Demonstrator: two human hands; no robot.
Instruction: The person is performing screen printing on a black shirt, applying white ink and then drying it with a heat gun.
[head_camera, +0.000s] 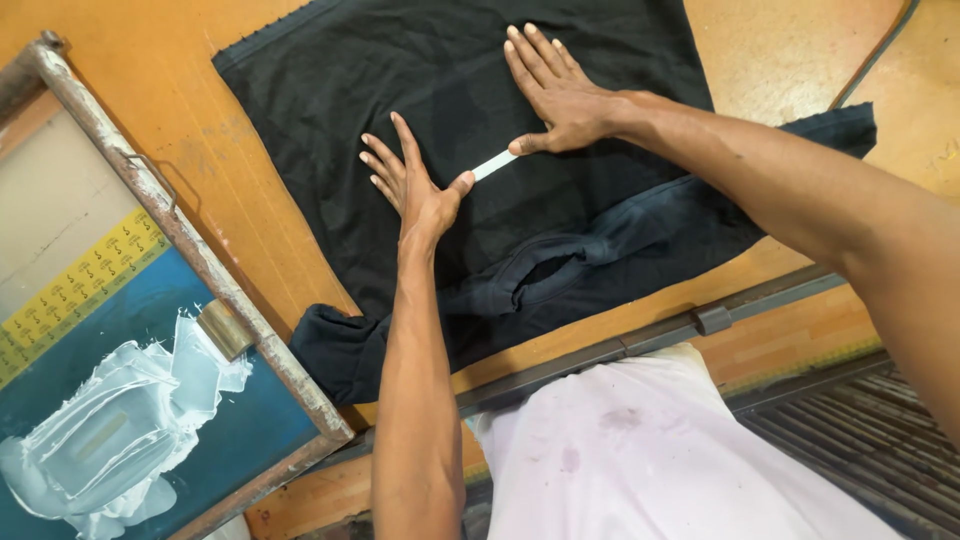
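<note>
A black T-shirt (330, 110) lies spread flat on an orange table (150, 80), its collar towards me. My left hand (410, 180) rests palm down on the cloth, fingers apart. My right hand (555, 85) also presses flat on the shirt further away. A narrow white strip (494, 164) lies on the fabric between the two thumbs, each thumb touching one end of it.
At the left, a rusty metal-framed printing screen (190, 250) holds blue mesh and a thick smear of white ink (110, 430). A grey metal rail (640, 340) runs along the table's near edge. Slatted metal shows at the lower right.
</note>
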